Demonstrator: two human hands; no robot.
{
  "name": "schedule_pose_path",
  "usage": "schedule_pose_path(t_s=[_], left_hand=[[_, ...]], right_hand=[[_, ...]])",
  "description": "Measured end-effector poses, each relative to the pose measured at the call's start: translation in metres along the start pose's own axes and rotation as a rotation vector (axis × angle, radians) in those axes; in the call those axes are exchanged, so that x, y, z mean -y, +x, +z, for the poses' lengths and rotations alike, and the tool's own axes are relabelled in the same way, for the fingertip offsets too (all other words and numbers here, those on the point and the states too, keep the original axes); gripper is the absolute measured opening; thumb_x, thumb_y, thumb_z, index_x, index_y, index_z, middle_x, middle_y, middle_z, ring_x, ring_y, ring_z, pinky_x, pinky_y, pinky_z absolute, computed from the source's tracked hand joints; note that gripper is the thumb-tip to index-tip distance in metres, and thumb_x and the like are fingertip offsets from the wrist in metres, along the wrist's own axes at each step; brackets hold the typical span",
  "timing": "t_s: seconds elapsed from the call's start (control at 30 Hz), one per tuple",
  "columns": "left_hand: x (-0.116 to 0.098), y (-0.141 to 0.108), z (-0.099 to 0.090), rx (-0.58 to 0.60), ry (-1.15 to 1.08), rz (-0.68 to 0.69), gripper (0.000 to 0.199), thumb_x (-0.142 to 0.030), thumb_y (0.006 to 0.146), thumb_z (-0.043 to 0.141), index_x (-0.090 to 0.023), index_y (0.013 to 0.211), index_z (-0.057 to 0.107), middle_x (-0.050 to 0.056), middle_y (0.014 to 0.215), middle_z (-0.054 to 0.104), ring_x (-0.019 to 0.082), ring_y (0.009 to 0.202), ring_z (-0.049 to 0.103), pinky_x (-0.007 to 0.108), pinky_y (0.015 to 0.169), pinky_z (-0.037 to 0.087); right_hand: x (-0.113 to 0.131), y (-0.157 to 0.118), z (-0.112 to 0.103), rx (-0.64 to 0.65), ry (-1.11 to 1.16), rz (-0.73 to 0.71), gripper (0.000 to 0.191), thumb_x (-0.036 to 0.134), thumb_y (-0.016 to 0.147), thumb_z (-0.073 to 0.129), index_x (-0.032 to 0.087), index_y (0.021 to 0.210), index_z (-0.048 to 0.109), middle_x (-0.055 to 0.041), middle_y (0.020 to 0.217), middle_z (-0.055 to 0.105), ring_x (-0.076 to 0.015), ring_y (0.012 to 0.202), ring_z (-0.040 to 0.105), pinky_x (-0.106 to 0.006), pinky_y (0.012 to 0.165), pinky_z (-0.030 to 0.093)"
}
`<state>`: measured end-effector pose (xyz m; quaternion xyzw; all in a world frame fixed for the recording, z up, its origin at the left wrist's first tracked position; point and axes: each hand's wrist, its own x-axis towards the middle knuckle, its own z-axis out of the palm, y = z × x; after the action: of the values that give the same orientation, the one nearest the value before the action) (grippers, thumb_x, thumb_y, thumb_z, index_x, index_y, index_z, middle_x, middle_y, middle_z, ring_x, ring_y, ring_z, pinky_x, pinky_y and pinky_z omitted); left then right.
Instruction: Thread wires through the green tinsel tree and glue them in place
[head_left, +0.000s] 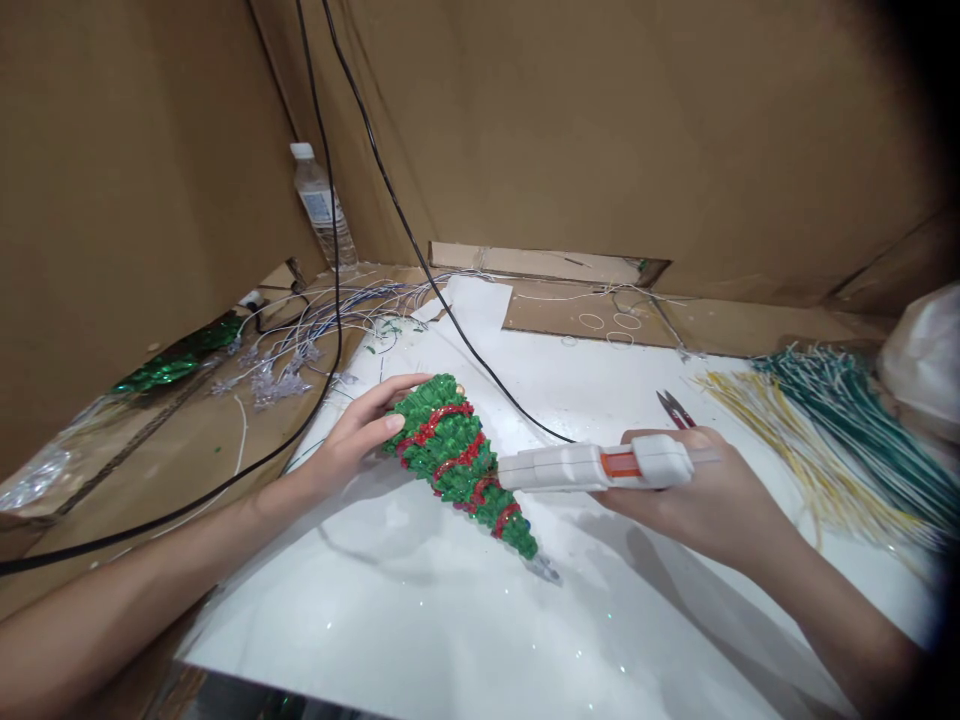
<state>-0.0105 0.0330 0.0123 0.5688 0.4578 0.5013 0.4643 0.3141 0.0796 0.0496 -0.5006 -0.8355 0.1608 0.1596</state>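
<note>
The left hand (360, 432) grips a small green tinsel tree (448, 462) wrapped in red garland, over the middle of the white board (390, 610). Left fingers (394, 424) are curled round the tree's wide end and slightly spread. The tree lies tilted, its narrow tip pointing lower right, with a small clear plastic piece (541, 568) just past the tip; can't tell if it's attached. The right hand (686, 500) holds a white glue gun (592, 466) with an orange part on it, lying sideways, its front end touching the tree's side. Right fingers (694, 438) are pressed together and wrapped round the gun. Just behind the right hand, small snips (675, 408) lie on the board. At right, a bundle of yellow wires (780, 450) sits beside a bundle of green wires (847, 440), with a white plastic bag (922, 360) at the right edge. A black cable (420, 270) runs from the top down to the left edge. Upper middle, a sheet of paper (469, 310) lies on the cardboard near a few rubber bands (607, 322). Left of the board, a tangle of thin white wires with clear stars (277, 372) sits next to green tinsel (180, 355). In the far corner at upper left, a plastic water bottle (322, 205) stands against the cardboard walls (600, 120)
</note>
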Motion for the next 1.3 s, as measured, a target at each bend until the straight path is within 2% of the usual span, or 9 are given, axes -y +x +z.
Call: schedule_pose_path(t_s=[0.17,0.4,0.57,0.73,0.8,0.9,0.93,1.13,1.3], left_hand=[[0.000,0.000,-0.001,-0.010,0.035,0.000,0.048,-0.039,0.081,0.059,-0.023,0.126,0.056,0.007,0.126,0.060,0.030,0.111,0.056,0.031,0.082,0.048],[0.000,0.000,-0.002,0.026,0.024,0.017,0.046,-0.037,0.083,0.057,-0.023,0.127,0.053,0.007,0.124,0.060,0.027,0.105,0.059,0.029,0.081,0.047],[-0.001,0.000,-0.002,0.033,0.023,0.043,0.045,-0.037,0.083,0.057,-0.022,0.126,0.054,0.007,0.125,0.060,0.028,0.109,0.057,0.030,0.084,0.046],[0.000,0.000,-0.003,0.031,0.063,0.053,0.046,-0.038,0.083,0.057,-0.023,0.126,0.054,0.007,0.124,0.061,0.028,0.111,0.056,0.031,0.088,0.044],[0.001,-0.001,-0.004,0.024,0.078,0.043,0.045,-0.039,0.083,0.057,-0.023,0.125,0.055,0.007,0.125,0.060,0.029,0.113,0.054,0.032,0.088,0.044],[0.000,-0.002,-0.004,0.024,0.089,0.023,0.044,-0.040,0.083,0.057,-0.022,0.123,0.056,0.007,0.124,0.061,0.030,0.111,0.055,0.032,0.086,0.045],[-0.001,-0.002,-0.004,0.025,0.096,0.018,0.044,-0.040,0.083,0.057,-0.022,0.123,0.057,0.007,0.123,0.061,0.030,0.111,0.055,0.032,0.087,0.045],[-0.002,-0.002,-0.004,0.014,0.104,0.043,0.044,-0.039,0.082,0.058,-0.022,0.122,0.057,0.007,0.121,0.062,0.029,0.108,0.056,0.031,0.085,0.045],[0.003,-0.002,-0.008,0.034,0.075,0.039,0.033,-0.039,0.082,0.059,-0.020,0.108,0.062,0.006,0.095,0.066,0.022,0.082,0.060,0.026,0.066,0.046]], right_hand=[[-0.003,0.003,0.001,0.050,0.018,0.059,0.031,0.050,0.066,0.065,0.022,0.055,0.060,0.0030,0.049,0.057,-0.0133,0.045,0.054,-0.023,0.041,0.033],[-0.005,0.008,-0.004,0.044,0.083,0.105,0.030,0.051,0.067,0.066,0.022,0.063,0.068,0.0007,0.058,0.064,-0.0163,0.055,0.059,-0.025,0.048,0.039],[-0.013,0.010,-0.005,-0.095,0.085,0.174,0.039,0.059,0.067,0.063,0.021,0.067,0.069,0.0004,0.056,0.063,-0.0173,0.052,0.059,-0.025,0.047,0.039],[-0.022,0.015,-0.004,-0.257,-0.161,0.160,0.047,0.066,0.072,0.054,0.021,0.064,0.066,-0.0031,0.056,0.062,-0.0208,0.054,0.059,-0.027,0.047,0.033],[-0.023,0.017,-0.002,-0.249,-0.273,0.158,0.040,0.059,0.075,0.054,0.021,0.069,0.064,-0.0037,0.059,0.062,-0.0219,0.056,0.058,-0.026,0.047,0.029],[-0.025,0.019,0.004,-0.176,-0.359,0.146,0.017,0.038,0.077,0.053,0.023,0.083,0.059,-0.0021,0.067,0.065,-0.0212,0.059,0.057,-0.025,0.050,0.027],[-0.025,0.019,0.006,-0.158,-0.361,0.129,0.016,0.032,0.076,0.052,0.023,0.088,0.057,-0.0018,0.071,0.065,-0.0211,0.062,0.057,-0.025,0.051,0.028],[-0.030,0.022,0.023,-0.149,-0.332,-0.068,0.025,0.016,0.073,0.050,0.020,0.097,0.047,-0.0062,0.089,0.062,-0.0236,0.085,0.058,-0.028,0.064,0.036],[-0.035,0.024,0.029,-0.154,-0.323,-0.220,0.026,0.006,0.073,0.043,0.020,0.095,0.045,-0.0070,0.090,0.059,-0.0225,0.083,0.055,-0.030,0.069,0.037]])
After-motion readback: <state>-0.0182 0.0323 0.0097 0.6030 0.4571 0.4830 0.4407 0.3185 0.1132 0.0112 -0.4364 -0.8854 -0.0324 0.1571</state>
